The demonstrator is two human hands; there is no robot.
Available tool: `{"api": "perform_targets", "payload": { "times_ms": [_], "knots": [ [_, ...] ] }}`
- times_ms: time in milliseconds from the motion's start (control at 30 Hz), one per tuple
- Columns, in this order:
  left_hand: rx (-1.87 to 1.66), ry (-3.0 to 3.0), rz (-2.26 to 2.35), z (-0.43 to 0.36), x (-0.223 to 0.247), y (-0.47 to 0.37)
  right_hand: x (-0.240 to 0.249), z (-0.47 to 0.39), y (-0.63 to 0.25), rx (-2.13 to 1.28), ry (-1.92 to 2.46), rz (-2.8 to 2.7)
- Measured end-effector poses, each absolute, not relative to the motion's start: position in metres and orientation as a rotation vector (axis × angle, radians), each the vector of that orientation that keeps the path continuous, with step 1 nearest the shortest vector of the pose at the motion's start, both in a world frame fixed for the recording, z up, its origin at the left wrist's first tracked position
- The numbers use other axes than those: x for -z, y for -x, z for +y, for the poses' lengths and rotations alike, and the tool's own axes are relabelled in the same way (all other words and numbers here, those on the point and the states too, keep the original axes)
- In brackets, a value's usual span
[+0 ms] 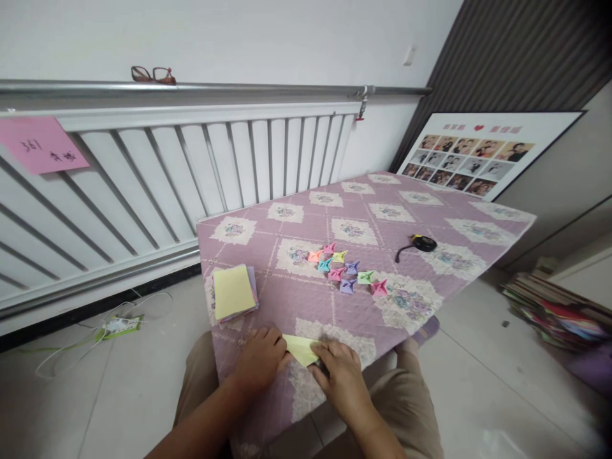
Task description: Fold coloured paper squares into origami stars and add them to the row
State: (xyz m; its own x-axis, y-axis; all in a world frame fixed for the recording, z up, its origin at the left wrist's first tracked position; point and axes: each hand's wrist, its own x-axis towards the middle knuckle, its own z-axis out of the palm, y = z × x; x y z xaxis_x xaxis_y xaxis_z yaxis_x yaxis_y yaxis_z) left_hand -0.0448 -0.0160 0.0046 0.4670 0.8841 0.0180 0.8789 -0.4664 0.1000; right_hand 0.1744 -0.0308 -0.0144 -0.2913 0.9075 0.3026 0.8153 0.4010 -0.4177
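Observation:
A pale yellow sheet of paper [301, 348], folded to a triangle, lies between my hands near the table's front edge. My left hand [262, 358] is closed on its left corner, fingers curled. On its right side, my right hand [340, 375] pinches the paper between thumb and fingers. Left of my hands lies a stack of square paper [234, 292] with a yellow sheet on top and purple edges below. Beyond my hands, several small folded paper pieces [349, 268] in pink, orange, teal, yellow, purple and green form a slanting cluster.
A flowered purple tablecloth [306, 233] covers the table. Toward the right rests a black tape measure [423, 243] with a strap. A photo board [471, 153] stands at the far end, a white radiator [268, 159] behind. A power strip [120, 326] is on the floor.

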Motion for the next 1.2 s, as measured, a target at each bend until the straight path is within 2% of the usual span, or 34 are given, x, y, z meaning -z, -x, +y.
{"api": "perform_targets", "payload": {
  "times_ms": [200, 400, 500, 667, 1033, 1200],
  "knots": [
    [-0.182, -2.627, 1.567, -0.014, 0.001, 0.045, 0.027, -0.028, -0.171, -0.141, 1.436, -2.024],
    [-0.281, -2.524, 1.561, -0.014, -0.012, 0.046, 0.017, -0.025, -0.173, -0.229, 1.409, -2.005],
    [-0.379, -2.245, 1.580, -0.017, -0.026, 0.048, 0.005, -0.026, -0.175, -0.329, 1.376, -2.022],
    [-0.208, -2.025, 1.625, -0.017, -0.035, 0.053, -0.002, -0.028, -0.169, -0.444, 1.413, -2.020],
    [0.014, -2.013, 1.771, -0.013, -0.035, 0.043, 0.019, -0.027, -0.160, -0.168, 1.556, -2.022],
    [-0.081, -2.296, 1.600, -0.017, -0.024, 0.046, 0.018, -0.028, -0.157, 0.064, 1.502, -2.155]
  ]
}}
